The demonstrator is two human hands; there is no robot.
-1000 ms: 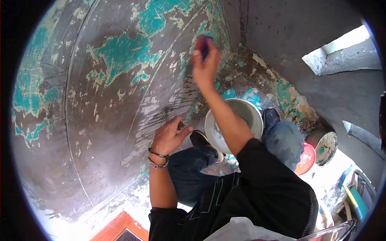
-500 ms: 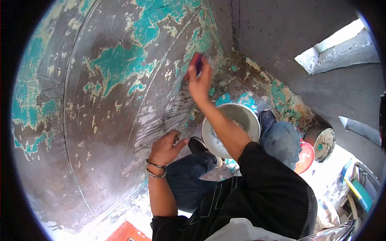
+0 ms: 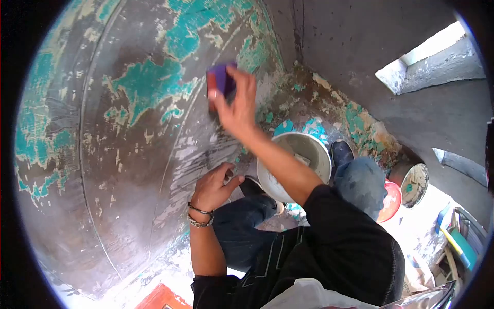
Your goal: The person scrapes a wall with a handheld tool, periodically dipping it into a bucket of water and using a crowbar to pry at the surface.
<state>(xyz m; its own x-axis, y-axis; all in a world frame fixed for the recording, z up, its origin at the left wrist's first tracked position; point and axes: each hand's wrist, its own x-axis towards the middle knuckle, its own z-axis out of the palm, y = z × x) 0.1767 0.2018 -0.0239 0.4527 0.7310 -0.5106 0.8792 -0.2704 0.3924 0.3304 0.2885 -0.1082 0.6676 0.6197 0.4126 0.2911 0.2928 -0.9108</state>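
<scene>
My right hand (image 3: 237, 103) grips a purple block with a red side (image 3: 222, 80), held up at the wall (image 3: 149, 170). Grey plaster shows over most of that wall, with torn patches of turquoise paint (image 3: 152, 82) and wet-looking streaks lower down. Lower left, my left hand (image 3: 213, 186) is held beside the wall over my knee, thumb and fingers apart and nothing in them. Under my right forearm stands a pale round bucket (image 3: 267, 180), partly hidden by the arm.
Flaked paint and debris (image 3: 360, 121) lie along the foot of the far wall. To the right are a red bucket (image 3: 392, 202) and a tipped dirty bucket (image 3: 415, 186). Tools and planks (image 3: 460, 242) lean at lower right. An orange-red object (image 3: 164, 297) shows at the bottom.
My right hand has swept the block left and slightly up along the wall, away from the corner. My left hand has barely moved.
</scene>
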